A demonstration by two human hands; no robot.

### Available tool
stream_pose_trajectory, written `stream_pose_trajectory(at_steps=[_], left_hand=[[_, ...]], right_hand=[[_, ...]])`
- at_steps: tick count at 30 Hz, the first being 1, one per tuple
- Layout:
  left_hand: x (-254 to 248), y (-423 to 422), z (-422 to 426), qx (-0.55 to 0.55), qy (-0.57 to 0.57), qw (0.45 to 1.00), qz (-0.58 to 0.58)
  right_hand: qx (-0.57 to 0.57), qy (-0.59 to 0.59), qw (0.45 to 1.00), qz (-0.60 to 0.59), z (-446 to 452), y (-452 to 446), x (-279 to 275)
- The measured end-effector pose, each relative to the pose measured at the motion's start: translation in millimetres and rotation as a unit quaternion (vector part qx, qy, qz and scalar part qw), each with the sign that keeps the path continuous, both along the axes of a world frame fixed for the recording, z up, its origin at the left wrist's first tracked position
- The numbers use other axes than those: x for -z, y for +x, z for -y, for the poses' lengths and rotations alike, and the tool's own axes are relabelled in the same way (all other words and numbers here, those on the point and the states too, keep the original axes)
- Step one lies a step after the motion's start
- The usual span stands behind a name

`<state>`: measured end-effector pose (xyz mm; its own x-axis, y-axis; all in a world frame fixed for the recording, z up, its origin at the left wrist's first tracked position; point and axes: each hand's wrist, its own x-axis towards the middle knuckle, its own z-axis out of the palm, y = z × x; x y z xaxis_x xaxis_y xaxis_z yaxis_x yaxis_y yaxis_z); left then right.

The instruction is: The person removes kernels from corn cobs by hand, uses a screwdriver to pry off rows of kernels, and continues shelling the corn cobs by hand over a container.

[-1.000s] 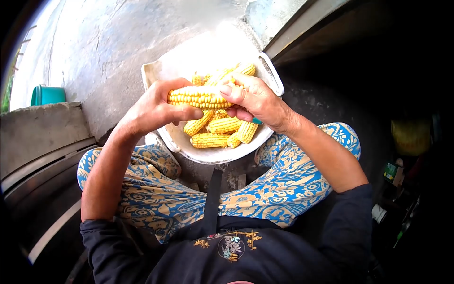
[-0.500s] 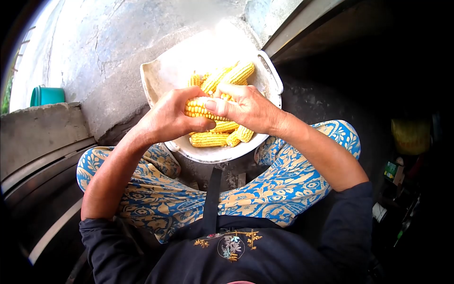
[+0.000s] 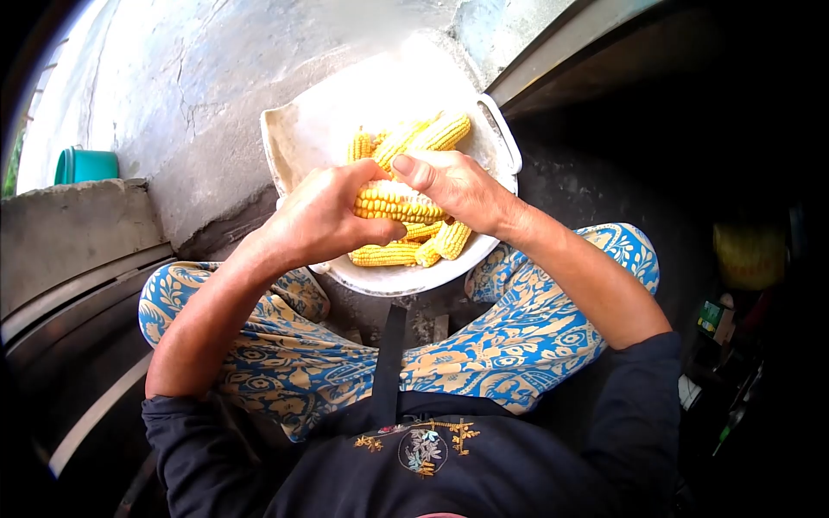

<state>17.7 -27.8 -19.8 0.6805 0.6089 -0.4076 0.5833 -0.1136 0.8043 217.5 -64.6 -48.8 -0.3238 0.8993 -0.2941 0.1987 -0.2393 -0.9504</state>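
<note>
Both my hands grip one yellow ear of corn (image 3: 395,204), held level above a white basin (image 3: 285,155). My left hand (image 3: 324,211) wraps its left end, with the thumb along the near side. Around the right end close the fingers of my right hand (image 3: 462,192), its thumb lying over the top. A pale strip without kernels shows along the ear's upper side. Several more ears of corn (image 3: 445,131) lie in the basin, beyond and below my hands. My hands hide part of the pile.
The basin stands between my knees, in front of patterned blue trousers (image 3: 294,380). A green bucket (image 3: 91,166) sits at the left behind a low concrete ledge (image 3: 78,229). A cracked concrete floor (image 3: 207,104) lies ahead. Dim clutter and a yellowish container (image 3: 749,255) are at the right.
My right thumb has moved from the ear's middle to its upper edge. More of the ear shows, including the bare strip. Both hands and the ear have shifted slightly to the right.
</note>
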Motion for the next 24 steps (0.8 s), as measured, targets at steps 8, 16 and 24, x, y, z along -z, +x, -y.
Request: stream_pose_trajectory(at_steps=[8, 16, 24], left_hand=[[-1, 7, 5, -0.041, 0.002, 0.999, -0.017], [-6, 4, 1, 0.008, 0.070, 0.997, -0.010], [-22, -1, -6, 0.030, 0.074, 0.996, -0.026]], right_hand=[[-0.108, -0.060, 0.989, 0.075, -5, -1, -21], [-0.059, 0.000, 0.998, 0.011, 1, -6, -8], [-0.009, 0.020, 1.000, -0.002, -1, -4, 11]])
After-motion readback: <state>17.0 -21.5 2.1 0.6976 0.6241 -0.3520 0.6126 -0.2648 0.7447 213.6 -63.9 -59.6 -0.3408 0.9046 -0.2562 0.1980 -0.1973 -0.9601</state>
